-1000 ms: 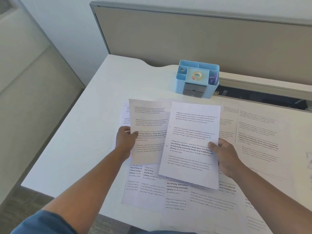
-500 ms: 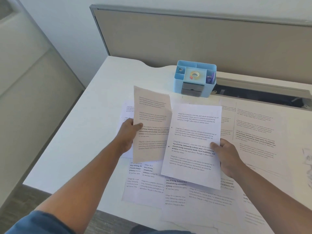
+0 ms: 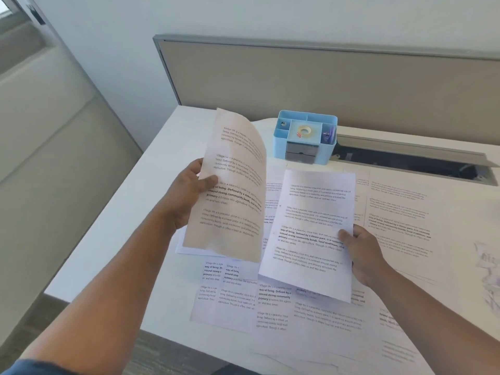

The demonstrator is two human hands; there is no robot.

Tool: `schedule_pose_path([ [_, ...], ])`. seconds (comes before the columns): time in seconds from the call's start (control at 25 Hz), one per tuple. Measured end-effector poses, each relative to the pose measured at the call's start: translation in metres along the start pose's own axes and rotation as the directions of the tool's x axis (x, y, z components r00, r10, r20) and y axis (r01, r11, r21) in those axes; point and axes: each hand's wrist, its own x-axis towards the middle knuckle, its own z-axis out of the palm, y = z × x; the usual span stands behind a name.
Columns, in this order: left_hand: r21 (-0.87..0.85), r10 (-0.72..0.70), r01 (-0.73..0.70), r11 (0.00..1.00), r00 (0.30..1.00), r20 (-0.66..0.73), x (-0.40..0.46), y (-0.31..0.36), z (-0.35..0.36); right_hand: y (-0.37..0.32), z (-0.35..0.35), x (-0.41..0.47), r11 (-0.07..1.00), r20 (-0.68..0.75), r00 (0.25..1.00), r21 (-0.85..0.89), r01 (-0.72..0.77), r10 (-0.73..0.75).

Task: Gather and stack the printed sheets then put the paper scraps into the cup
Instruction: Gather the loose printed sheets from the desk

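Gathering is judged barely begun — only two printed sheets are lifted. One sheet (image 3: 232, 185), tinted warm and curled, is held raised at centre-left by the left hand (image 3: 189, 193), thumb pinching its left edge on the printed face, the other fingers hidden behind the paper. A second sheet (image 3: 311, 234) is held flatter at centre by the right hand (image 3: 362, 255), thumb pinched on its right edge, the other fingers underneath and not seen. The two sheets are apart, not yet laid together.

Many more loose sheets (image 3: 270, 307) are spread overlapping on the white counter (image 3: 113, 253), lower centre to right of frame — no stack is formed. Crumpled paper scraps (image 3: 489, 277) are seen at the right edge, blurred, untouched. No cup can be made out; only a blue desk organiser (image 3: 305, 136) stands at upper centre. Both parts of the task are judged still open.
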Motion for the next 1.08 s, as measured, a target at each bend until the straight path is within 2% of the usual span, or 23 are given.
schedule_pose_path([
  [0.16, -0.126, -0.05, 0.059, 0.99, 0.996, 0.079, -0.01, -0.013, 0.001, -0.002, 0.003, -0.007, 0.999, 0.055, 0.998, 0.038, -0.009, 0.006],
  [0.4, -0.189, -0.145, 0.173, 0.967, 0.978, 0.153, -0.014, -0.052, 0.007, -0.007, 0.002, -0.017, 0.996, 0.148, 0.989, 0.087, -0.022, 0.008],
  [0.52, -0.137, -0.235, 0.238, 0.962, 0.971, 0.038, -0.014, -0.075, 0.008, -0.008, -0.002, -0.019, 0.993, 0.173, 0.985, 0.12, -0.025, 0.004],
  [0.64, -0.067, -0.293, 0.291, 0.954, 0.956, -0.02, -0.014, -0.096, 0.007, -0.006, -0.007, -0.02, 0.99, 0.191, 0.982, 0.137, -0.034, 0.007],
  [0.88, -0.065, -0.328, 0.328, 0.943, 0.945, 0.008, -0.017, -0.105, 0.027, -0.009, -0.004, -0.029, 0.99, 0.239, 0.971, 0.129, -0.053, 0.021],
  [1.08, -0.095, -0.383, 0.377, 0.921, 0.923, -0.042, -0.018, -0.11, 0.039, -0.02, 0.005, -0.041, 0.988, 0.295, 0.955, 0.146, -0.058, 0.013],
])
